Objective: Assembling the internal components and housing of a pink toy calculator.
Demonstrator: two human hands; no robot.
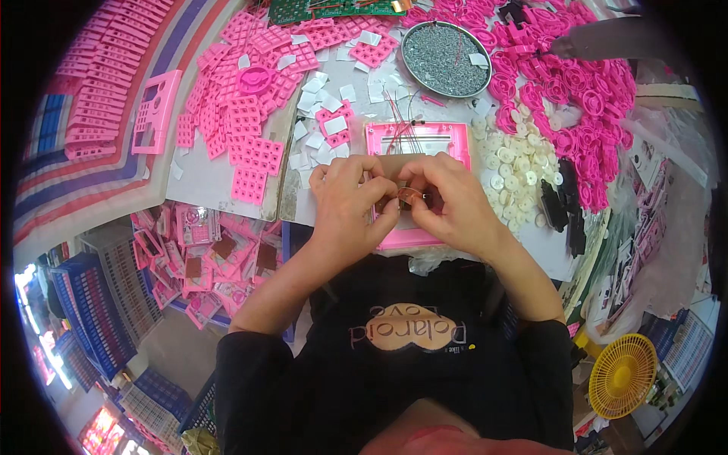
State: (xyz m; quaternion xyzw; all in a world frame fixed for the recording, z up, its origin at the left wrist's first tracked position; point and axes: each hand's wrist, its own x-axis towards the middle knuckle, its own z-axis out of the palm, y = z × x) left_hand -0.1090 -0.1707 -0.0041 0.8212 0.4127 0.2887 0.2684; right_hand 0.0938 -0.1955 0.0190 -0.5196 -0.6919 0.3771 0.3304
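Note:
My left hand (355, 199) and my right hand (453, 199) meet over a pink plastic housing (402, 241), fingertips close together. Between them is a small copper-coloured part (410, 195) with thin wire at it. The right thumb and fingers pinch this part. My left fingers are also pinched at its left side, and what they grip is mostly hidden. Behind the fingertips, a brown board (396, 161) lies over the housing. Thin dark and red wires (400, 125) rise from the housing's far part.
Pink keypads (254, 140) and white paper squares (312, 98) lie left. A round metal tray of screws (446, 61) stands behind the housing. White discs (523, 171), pink ring-shaped parts (584, 98) and black parts (553, 205) cover the right. A dark tool (607, 38) juts in there.

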